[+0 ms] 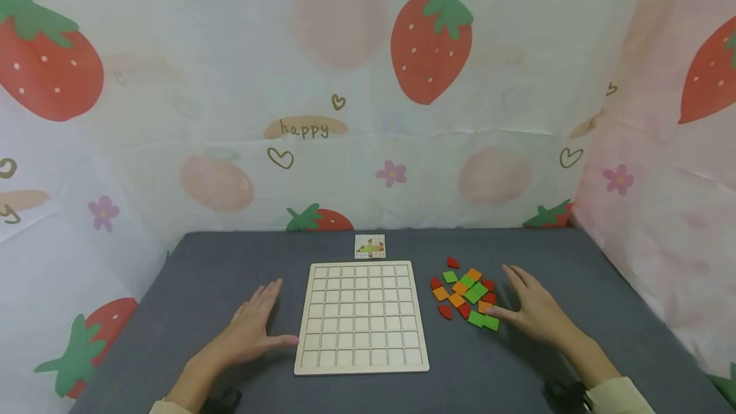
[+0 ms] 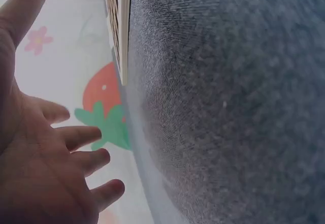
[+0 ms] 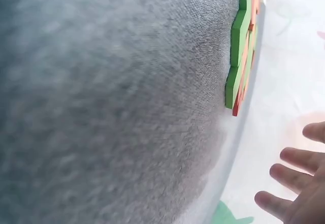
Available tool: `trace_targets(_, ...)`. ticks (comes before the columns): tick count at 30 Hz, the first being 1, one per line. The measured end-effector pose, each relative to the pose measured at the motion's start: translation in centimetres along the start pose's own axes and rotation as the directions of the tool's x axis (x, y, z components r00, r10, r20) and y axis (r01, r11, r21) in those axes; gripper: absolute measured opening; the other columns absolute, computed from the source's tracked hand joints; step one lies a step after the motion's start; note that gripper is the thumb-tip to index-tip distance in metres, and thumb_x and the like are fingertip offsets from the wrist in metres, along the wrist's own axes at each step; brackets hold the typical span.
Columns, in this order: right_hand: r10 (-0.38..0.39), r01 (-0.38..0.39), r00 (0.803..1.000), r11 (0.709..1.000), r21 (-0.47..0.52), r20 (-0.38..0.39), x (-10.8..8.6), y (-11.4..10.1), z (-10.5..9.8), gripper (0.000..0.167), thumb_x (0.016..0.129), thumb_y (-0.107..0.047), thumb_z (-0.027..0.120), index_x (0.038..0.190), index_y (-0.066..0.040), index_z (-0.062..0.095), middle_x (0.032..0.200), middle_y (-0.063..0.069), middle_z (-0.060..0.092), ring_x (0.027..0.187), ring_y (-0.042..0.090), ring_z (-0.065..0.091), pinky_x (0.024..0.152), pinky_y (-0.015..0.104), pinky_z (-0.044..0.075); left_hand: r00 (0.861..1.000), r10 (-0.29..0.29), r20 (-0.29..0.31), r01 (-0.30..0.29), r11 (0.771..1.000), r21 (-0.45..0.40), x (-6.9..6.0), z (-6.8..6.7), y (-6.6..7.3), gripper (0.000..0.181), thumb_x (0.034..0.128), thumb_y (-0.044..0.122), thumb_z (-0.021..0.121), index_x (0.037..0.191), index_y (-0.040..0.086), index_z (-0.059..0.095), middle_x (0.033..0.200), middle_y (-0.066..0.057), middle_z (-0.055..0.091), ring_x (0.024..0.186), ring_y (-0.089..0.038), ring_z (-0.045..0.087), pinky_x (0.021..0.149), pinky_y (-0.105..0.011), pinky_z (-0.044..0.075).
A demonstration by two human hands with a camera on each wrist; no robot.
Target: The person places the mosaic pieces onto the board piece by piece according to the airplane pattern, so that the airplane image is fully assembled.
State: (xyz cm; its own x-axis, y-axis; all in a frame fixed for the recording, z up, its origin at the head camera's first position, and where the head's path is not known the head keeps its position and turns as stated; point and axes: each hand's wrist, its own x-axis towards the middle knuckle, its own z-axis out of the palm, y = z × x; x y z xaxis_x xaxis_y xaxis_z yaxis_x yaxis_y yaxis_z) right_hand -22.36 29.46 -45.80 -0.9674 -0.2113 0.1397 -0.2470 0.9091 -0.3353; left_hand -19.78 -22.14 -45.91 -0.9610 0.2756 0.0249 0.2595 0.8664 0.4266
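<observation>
A pale wooden grid board [image 1: 362,322] lies flat in the middle of the table, its square cells bare. To its right is a loose pile of red, orange and green tiles [image 1: 475,292]; some are squares, others have a curved edge. My left hand [image 1: 247,324] is spread beside the board's left edge, thumb pointing at it; whether they touch I cannot tell. My right hand [image 1: 535,308] hovers at the pile's right side, fingers extended, holding nothing. In the left wrist view the open palm [image 2: 45,168] shows, and the right wrist view catches the fingers [image 3: 292,176] apart from the green tiles [image 3: 236,41].
A small picture card [image 1: 370,246] with a coloured pattern on a grid lies behind the board. The dark grey cloth [image 1: 253,395] covers the table. Behind it hangs a curtain [image 1: 368,82] printed with strawberries. A dark band [image 1: 566,395] sits at the right wrist.
</observation>
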Motion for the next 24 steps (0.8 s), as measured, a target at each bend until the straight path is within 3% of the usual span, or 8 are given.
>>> trace_targets(9, 0.012, -0.02, 0.997, 0.993, 0.117, 0.07, 1.3, -0.1, 0.0, 0.095, 0.085, -0.056, 0.066, 0.152, 0.0, 0.029, 0.15, 0.032, 0.032, 0.133, 0.056, 0.034, 0.095, 0.073, 0.037, 0.987, 0.015, 0.16, -0.005, 0.998, -0.062, 0.4, 0.5, 0.0, 0.113, 0.0724, 0.058, 0.077, 0.153, -0.002, 0.024, 0.156, -0.025, 0.03, 0.144, -0.051, 0.021, 0.109, -0.073, 0.019)
trace_targets(15, -0.003, -0.01, 0.997, 0.987, 0.16, 0.081, 2.0, 0.3, 0.2, 0.09, 0.087, -0.053, 0.065, 0.152, -0.001, 0.03, 0.15, 0.031, 0.034, 0.135, 0.054, 0.034, 0.097, 0.072, 0.035, 0.978, 0.052, 0.201, -0.031, 0.994, -0.106, 0.4, 0.5, 0.1, 0.111, 0.0731, 0.054, 0.078, 0.152, -0.002, 0.025, 0.155, -0.027, 0.031, 0.143, -0.054, 0.02, 0.107, -0.074, 0.019)
trace_targets(24, -0.052, 0.031, 0.993, 0.98, 0.199, 0.102, 3.6, 0.7, 0.7, 0.085, 0.089, -0.05, 0.064, 0.15, 0.0, 0.033, 0.149, 0.031, 0.036, 0.132, 0.052, 0.039, 0.097, 0.068, 0.039, 0.973, 0.045, 0.228, -0.019, 0.993, -0.115, 0.4, 0.7, 0.5, 0.112, 0.0694, 0.054, 0.081, 0.151, -0.001, 0.028, 0.153, -0.029, 0.032, 0.144, -0.053, 0.02, 0.107, -0.074, 0.018)
